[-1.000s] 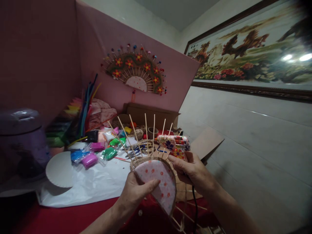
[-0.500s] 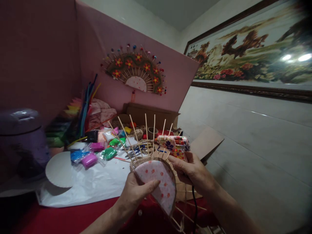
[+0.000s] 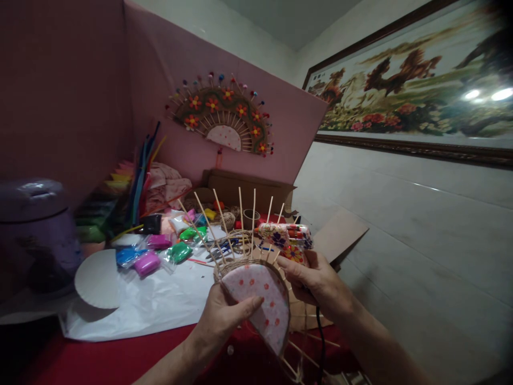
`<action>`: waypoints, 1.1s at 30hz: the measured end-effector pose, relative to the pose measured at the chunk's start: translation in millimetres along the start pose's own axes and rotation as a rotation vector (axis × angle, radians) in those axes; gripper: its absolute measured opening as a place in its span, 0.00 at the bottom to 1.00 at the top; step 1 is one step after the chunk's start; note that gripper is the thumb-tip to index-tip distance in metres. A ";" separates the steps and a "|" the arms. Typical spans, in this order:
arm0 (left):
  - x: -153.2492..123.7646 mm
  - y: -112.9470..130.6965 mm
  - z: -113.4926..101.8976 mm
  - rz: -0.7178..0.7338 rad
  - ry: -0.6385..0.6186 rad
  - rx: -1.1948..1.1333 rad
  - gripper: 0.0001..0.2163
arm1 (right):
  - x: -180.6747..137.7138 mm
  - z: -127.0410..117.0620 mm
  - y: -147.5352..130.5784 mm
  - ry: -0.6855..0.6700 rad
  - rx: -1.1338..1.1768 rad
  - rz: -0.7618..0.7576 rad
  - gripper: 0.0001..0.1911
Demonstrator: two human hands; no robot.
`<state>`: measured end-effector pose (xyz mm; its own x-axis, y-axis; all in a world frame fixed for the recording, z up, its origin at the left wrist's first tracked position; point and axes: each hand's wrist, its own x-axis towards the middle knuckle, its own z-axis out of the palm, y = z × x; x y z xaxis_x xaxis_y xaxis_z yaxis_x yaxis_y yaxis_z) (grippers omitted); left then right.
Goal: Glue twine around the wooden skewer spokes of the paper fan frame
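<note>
At 6 o'clock in the view is a fan frame with a pinkish-white, half-round cloth face [image 3: 270, 305], printed with small orange-red flowers and tilted, its straight edge facing 7 o'clock. A band of brown twine [image 3: 240, 263] borders its curved edge, and pale, thin wooden sticks [image 3: 241, 219] spread beyond it. Eight stick tips can be counted toward 12 o'clock; more sticks reach out toward 5.

The bare left hand [image 3: 224, 315], between 6 and 7 o'clock, grips the fan frame, thumb flat on the cloth. The bare right hand [image 3: 316, 275], between 4 and 5, is closed around one glue gun [image 3: 286, 239] with a flower-patterned covering and a black cord [image 3: 323, 342]. Its orange tip points toward 9, close by a stick; contact is hard to judge in this dim light.

Toward 8 o'clock lie clear packets: two bright green [image 3: 179, 253], one blue [image 3: 129, 256] and others. One cut white paper plate [image 3: 98, 280] lies beyond them.

A white sheet [image 3: 176, 299] covers part of a red tablecloth [image 3: 132, 358]. At 11, one finished-looking brown fan [image 3: 204, 101] with eight orange flowers hangs on a pink board [image 3: 160, 64]. At 2, one framed horse picture [image 3: 401, 91] hangs above pale tiles [image 3: 420, 230]; a lilac canister [image 3: 36, 235] stands near 9.
</note>
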<state>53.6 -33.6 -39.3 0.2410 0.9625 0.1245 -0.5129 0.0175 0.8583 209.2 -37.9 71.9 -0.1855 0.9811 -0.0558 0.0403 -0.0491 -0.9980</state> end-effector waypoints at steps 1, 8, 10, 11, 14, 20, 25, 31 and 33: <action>-0.2 0.2 0.2 -0.001 0.000 -0.001 0.14 | -0.1 0.0 -0.1 0.001 -0.002 -0.001 0.18; -1.5 3.7 3.3 -0.002 0.005 0.001 0.14 | 0.5 -3.2 3.4 0.001 -0.044 -0.019 0.18; -1.9 4.6 4.2 -0.002 0.009 -0.010 0.14 | 0.4 -4.4 4.6 0.018 -0.059 -0.018 0.18; -2.0 4.9 4.5 -0.004 0.006 -0.017 0.14 | 0.2 -4.7 4.8 0.021 -0.065 -0.017 0.18; -1.5 4.9 4.0 -0.005 -0.005 -0.032 0.15 | -0.6 -4.8 4.2 0.011 -0.070 -0.013 0.19; 0.2 3.3 2.1 -0.009 -0.002 -0.018 0.15 | -1.8 -3.6 2.1 0.029 -0.079 -0.014 0.19; -3.2 6.8 6.3 -0.013 0.024 -0.016 0.14 | -2.6 -5.5 1.8 0.035 -0.082 -0.015 0.19; -3.1 6.9 6.9 -0.003 0.041 -0.024 0.14 | -4.2 -4.7 2.2 0.044 -0.063 -0.016 0.19; -2.9 6.4 6.3 -0.004 0.027 -0.015 0.14 | -4.5 -3.5 2.1 0.046 -0.057 -0.017 0.18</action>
<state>54.8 -37.9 -31.0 0.2209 0.9694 0.1069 -0.5243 0.0256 0.8511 213.6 -41.7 70.2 -0.1416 0.9893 -0.0361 0.0933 -0.0230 -0.9954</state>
